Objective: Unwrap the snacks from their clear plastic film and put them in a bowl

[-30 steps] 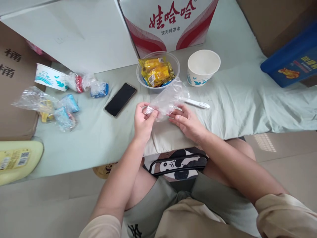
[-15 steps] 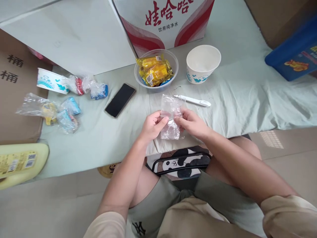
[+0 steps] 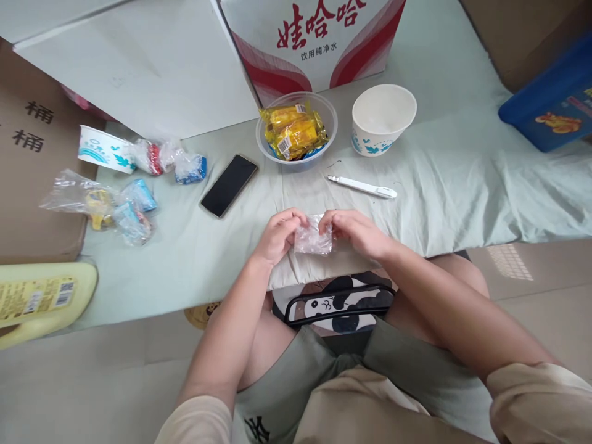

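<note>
A clear plastic bag (image 3: pixel 314 239), folded small and crinkled, is held near the front edge of the cloth-covered table. My left hand (image 3: pixel 280 235) pinches its left side, fingers curled. On the opposite side, my right hand (image 3: pixel 354 231) grips the upper right part with bent fingers. Just beyond the hands lies a white utility knife (image 3: pixel 363 187). Behind it stand a clear plastic bowl (image 3: pixel 331 132) with yellow snack packets (image 3: pixel 296 132) in it and a white paper cup (image 3: pixel 383 120) with a blue leaf print.
A black phone (image 3: pixel 229 185) lies left of the bowl. Farther left are a tipped paper cup (image 3: pixel 104 150) and several plastic-wrapped items (image 3: pixel 134 213). A white-and-red carton (image 3: pixel 319 49) stands behind, a yellow jug (image 3: pixel 50 296) at left, a blue container (image 3: pixel 550 105) at right.
The plastic bag, spread taller half a second ago, is now folded down into a small square. My hands have shifted slightly, with the right fingers bending over the bag's top.
</note>
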Tool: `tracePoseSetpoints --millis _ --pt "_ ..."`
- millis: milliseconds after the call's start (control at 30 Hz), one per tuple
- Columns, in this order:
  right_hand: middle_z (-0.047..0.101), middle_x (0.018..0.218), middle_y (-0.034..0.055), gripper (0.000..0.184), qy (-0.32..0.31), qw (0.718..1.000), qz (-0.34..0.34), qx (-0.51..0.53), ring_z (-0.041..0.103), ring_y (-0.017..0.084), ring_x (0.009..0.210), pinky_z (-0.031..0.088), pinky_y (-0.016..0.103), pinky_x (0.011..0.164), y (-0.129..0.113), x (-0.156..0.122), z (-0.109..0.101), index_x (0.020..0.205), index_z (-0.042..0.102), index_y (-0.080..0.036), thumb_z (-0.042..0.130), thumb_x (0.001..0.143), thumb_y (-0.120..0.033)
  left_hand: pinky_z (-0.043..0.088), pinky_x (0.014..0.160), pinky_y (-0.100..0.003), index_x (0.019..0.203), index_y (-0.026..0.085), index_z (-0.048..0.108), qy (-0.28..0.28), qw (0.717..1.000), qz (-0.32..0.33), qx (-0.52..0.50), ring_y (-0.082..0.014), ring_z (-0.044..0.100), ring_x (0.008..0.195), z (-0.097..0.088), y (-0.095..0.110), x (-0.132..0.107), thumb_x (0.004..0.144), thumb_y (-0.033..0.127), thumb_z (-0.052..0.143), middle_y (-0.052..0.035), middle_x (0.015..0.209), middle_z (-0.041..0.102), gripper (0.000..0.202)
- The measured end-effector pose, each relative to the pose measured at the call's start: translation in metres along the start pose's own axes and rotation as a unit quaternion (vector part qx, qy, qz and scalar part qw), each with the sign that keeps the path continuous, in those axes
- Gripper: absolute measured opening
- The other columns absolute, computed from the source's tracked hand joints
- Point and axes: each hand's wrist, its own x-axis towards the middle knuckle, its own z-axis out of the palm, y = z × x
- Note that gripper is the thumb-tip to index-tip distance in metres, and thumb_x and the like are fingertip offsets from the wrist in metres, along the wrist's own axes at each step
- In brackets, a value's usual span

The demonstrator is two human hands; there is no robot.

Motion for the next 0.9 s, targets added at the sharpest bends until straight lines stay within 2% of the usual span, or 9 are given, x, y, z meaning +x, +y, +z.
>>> tracePoseSetpoints --millis 67,133,233,300,400,533,667,800,900 --pt "0.053 0.073 -0.0004 0.029 0.013 0.998 -0.005 -0.066 0.048 0.011 0.064 0.040 0.027 0.061 0.004 0.001 0.002 0.077 0.056 -0.020 0.059 0.090 -0.046 0.043 0.050 -0.020 0.083 0.019 0.062 0.017 0.999 0.022 0.034 -0.0080 0.055 0.054 -0.001 -0.003 0.000 0.067 0.036 0.085 0.0031 0.070 0.064 0.033" --pt "0.050 0.075 -0.0035 0.024 0.056 0.995 0.005 -0.077 0.046 0.010 0.062 0.039 0.025 0.058 0.009 0.002 0.006 0.090 0.051 -0.022 0.067 0.085 -0.039 0.046 0.054 -0.020 0.098 0.022 0.059 0.037 0.998 0.037 0.043 -0.0090 0.059 0.057 -0.001 -0.006 0.001 0.066 0.034 0.088 0.0043 0.073 0.067 0.045" --pt "0.050 0.080 -0.0047 0.041 0.111 0.992 0.008 -0.061 0.050 0.012 0.064 0.042 0.026 0.060 0.015 0.003 0.009 0.112 0.043 -0.024 0.068 0.081 -0.031 0.051 0.060 -0.022 0.112 0.024 0.053 0.073 0.996 0.040 0.037 -0.0118 0.065 0.061 0.000 -0.008 0.003 0.065 0.039 0.090 0.0031 0.077 0.072 0.061" --pt "0.048 0.079 -0.0042 0.042 0.149 0.985 -0.010 -0.085 0.049 0.013 0.065 0.042 0.028 0.062 0.016 0.004 0.010 0.117 0.042 -0.024 0.066 0.082 -0.030 0.055 0.068 -0.025 0.112 0.022 0.056 0.076 0.995 0.031 0.048 -0.0143 0.070 0.070 0.001 -0.008 0.004 0.063 0.040 0.091 -0.0007 0.084 0.076 0.063" --pt "0.050 0.085 -0.0010 0.039 0.202 0.970 -0.041 -0.131 0.050 0.014 0.071 0.042 0.030 0.066 0.014 0.005 0.009 0.115 0.045 -0.024 0.065 0.083 -0.032 0.057 0.079 -0.030 0.099 0.017 0.065 0.073 0.993 0.025 0.086 -0.0176 0.072 0.080 0.003 -0.006 0.005 0.060 0.040 0.092 -0.0062 0.092 0.078 0.052" --pt "0.059 0.102 0.0038 0.047 0.152 0.976 -0.060 -0.147 0.057 0.016 0.083 0.047 0.032 0.073 0.008 0.013 0.006 0.118 0.048 -0.023 0.071 0.079 -0.038 0.056 0.074 -0.029 0.086 0.016 0.068 0.094 0.990 0.038 0.102 -0.0179 0.071 0.075 0.002 -0.003 0.009 0.054 0.037 0.094 -0.0047 0.081 0.076 0.046" --pt "0.060 0.087 0.0003 0.028 0.111 0.984 -0.054 -0.125 0.056 0.014 0.073 0.047 0.030 0.069 0.007 0.025 0.003 0.103 0.052 -0.021 0.065 0.083 -0.036 0.054 0.070 -0.027 0.080 0.016 0.067 0.124 0.978 0.085 0.148 -0.0148 0.065 0.070 -0.006 -0.001 0.009 0.059 0.037 0.089 -0.0013 0.075 0.071 0.037" --pt "0.062 0.093 0.0023 0.023 0.123 0.992 -0.018 -0.019 0.062 0.013 0.074 0.051 0.030 0.071 0.006 0.023 -0.001 0.100 0.049 -0.021 0.058 0.087 -0.038 0.049 0.064 -0.025 0.078 0.018 0.063 0.206 0.940 0.139 0.235 -0.0124 0.059 0.066 -0.013 0.006 -0.001 0.064 0.035 0.082 0.0018 0.072 0.065 0.029" --pt "0.061 0.089 0.0009 0.017 0.118 0.993 0.023 -0.011 0.060 0.011 0.067 0.051 0.029 0.067 0.001 0.016 -0.008 0.095 0.051 -0.021 0.055 0.087 -0.035 0.042 0.057 -0.023 0.073 0.020 0.055 0.240 0.896 0.193 0.321 -0.0105 0.051 0.059 -0.007 0.025 0.000 0.065 0.028 0.076 0.0050 0.064 0.055 0.024"
